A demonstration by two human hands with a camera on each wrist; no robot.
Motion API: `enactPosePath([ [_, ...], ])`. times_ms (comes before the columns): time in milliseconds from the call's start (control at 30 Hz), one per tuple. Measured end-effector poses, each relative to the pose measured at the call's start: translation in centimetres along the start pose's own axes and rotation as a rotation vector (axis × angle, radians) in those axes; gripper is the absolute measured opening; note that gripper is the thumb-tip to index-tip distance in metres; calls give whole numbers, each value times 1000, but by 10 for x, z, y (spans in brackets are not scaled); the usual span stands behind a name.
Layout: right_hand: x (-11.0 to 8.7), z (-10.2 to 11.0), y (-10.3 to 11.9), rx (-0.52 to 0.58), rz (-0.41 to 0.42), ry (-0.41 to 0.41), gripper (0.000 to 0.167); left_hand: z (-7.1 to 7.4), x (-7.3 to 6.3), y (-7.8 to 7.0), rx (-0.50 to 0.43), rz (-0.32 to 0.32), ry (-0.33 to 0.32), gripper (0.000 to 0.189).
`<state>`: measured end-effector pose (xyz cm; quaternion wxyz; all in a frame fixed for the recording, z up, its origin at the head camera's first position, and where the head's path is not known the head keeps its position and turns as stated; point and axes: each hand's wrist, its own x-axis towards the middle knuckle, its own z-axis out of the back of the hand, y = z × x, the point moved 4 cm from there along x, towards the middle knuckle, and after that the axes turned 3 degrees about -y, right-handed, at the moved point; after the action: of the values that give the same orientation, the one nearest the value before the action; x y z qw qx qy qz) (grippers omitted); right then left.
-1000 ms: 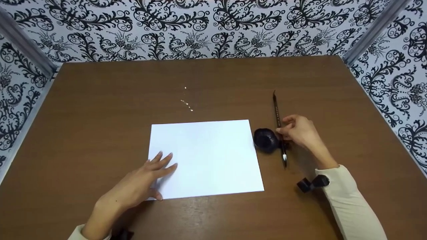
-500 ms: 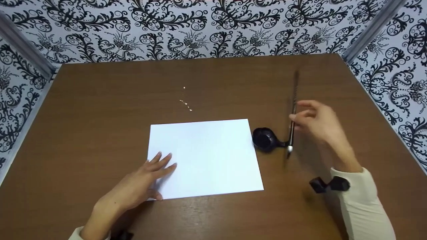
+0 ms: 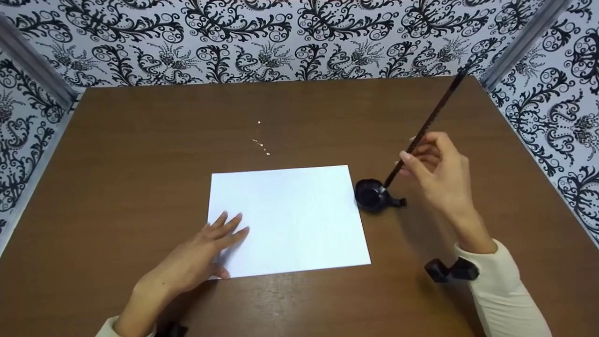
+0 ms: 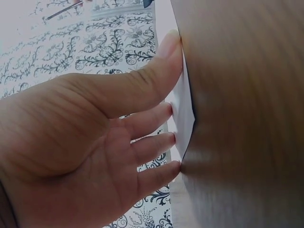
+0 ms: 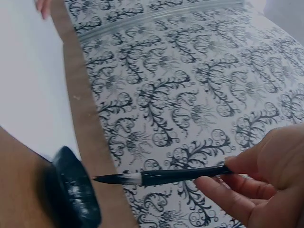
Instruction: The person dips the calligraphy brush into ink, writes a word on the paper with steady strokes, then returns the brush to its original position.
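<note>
Pinched between the thumb and fingers of my right hand (image 3: 444, 180) is a dark long-handled paintbrush (image 3: 433, 117), tilted with its tip down to the left. In the right wrist view, the brush's dark pointed bristles (image 5: 111, 179) and pale band are close to the rim of a small black ink dish (image 5: 76, 190); whether they touch cannot be told. A stubby handle on the dish (image 3: 372, 195) points right. My left hand (image 3: 187, 257) rests with spread fingers on the lower left of a blank white sheet of paper (image 3: 295, 220), its thumb at the bottom edge.
The brown wooden table (image 3: 140, 135) ends at a black-and-white patterned wall covering (image 3: 243, 42). Small pale flecks (image 3: 261, 145) mark the wood beyond the paper. A black wrist device (image 3: 451, 270) sits by the right sleeve (image 3: 500, 285). The dish stands at the paper's right edge.
My right hand has lifted the brush from across the dish's handle and swung it, so its tip now points at the bowl and its upper end leans far right. My left hand stays put.
</note>
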<state>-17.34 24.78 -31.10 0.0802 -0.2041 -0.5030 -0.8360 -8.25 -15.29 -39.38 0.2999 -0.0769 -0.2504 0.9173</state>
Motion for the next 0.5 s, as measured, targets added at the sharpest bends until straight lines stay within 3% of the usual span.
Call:
enactPosePath([
  [233,-4,-18,-6,-118,231,3,26,2,1,-7,118,-9,-38,77],
  [367,-5,-24,-10,-123,292,20,25,2,-1,-11,154,-17,-49,69],
  [500,-5,-29,-11,-98,294,36,24,1,-3,-9,105,-20,-51,66],
])
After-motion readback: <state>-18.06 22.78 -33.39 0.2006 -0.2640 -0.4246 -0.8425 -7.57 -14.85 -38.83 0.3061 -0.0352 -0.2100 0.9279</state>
